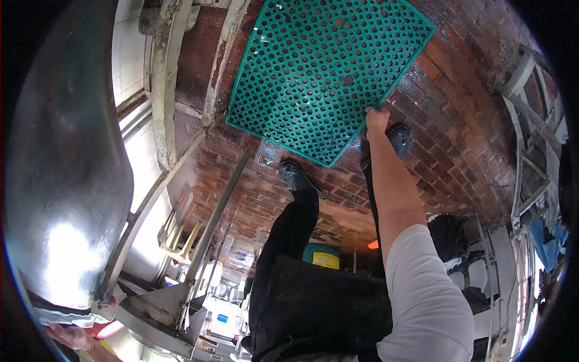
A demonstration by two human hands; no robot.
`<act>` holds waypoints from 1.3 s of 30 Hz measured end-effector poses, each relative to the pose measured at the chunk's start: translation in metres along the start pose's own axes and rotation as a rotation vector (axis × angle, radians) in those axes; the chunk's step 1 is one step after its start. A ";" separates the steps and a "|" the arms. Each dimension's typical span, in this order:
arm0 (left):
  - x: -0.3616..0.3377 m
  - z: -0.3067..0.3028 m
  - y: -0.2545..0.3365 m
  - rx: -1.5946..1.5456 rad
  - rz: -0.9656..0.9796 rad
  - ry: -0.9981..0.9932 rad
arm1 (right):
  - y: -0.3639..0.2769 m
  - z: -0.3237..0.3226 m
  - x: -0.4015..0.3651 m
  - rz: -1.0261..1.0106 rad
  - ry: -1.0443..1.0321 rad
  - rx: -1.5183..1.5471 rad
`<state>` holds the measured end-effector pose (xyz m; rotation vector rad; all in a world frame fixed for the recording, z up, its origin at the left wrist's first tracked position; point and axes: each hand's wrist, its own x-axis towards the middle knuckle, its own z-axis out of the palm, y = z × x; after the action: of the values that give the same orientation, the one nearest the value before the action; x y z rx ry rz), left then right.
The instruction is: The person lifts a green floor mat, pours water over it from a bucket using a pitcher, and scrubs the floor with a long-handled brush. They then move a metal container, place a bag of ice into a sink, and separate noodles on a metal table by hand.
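Observation:
My right hand grips the edge of a green rubber mat with many round holes. The mat is tilted over the wet brick floor, its near corner close to my shoes. A white sleeve covers my upper right arm. At the lower left edge of the view, my left hand is curled beside a whitish, crumpled thing at the end of a steel surface. What its fingers hold is hidden.
Worn metal legs and rails stand at the left. A metal frame is at the right, with a blue cloth near it. Behind my legs are a green container with a yellow label and a black bag. Brick floor surrounds the mat.

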<state>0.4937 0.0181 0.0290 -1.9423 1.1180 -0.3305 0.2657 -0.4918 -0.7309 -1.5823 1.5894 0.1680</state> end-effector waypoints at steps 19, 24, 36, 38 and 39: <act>0.013 0.010 0.001 -0.118 0.020 -0.021 | 0.002 -0.046 -0.016 0.188 -0.415 0.364; 0.017 0.029 0.023 -0.822 -0.946 -0.093 | -0.055 -0.081 -0.100 -0.179 -0.514 0.236; 0.081 0.022 0.072 -0.712 -0.698 0.187 | -0.201 -0.192 -0.285 -0.167 -0.174 -0.222; 0.086 0.027 0.068 -0.734 -0.686 0.165 | -0.185 -0.226 -0.306 -0.200 -0.140 -0.254; 0.086 0.028 0.068 -0.763 -0.632 0.191 | -0.166 -0.242 -0.318 -0.214 -0.157 -0.241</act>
<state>0.5195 -0.0526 -0.0561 -2.9970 0.7614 -0.4742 0.2405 -0.4369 -0.3028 -1.8643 1.3067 0.3695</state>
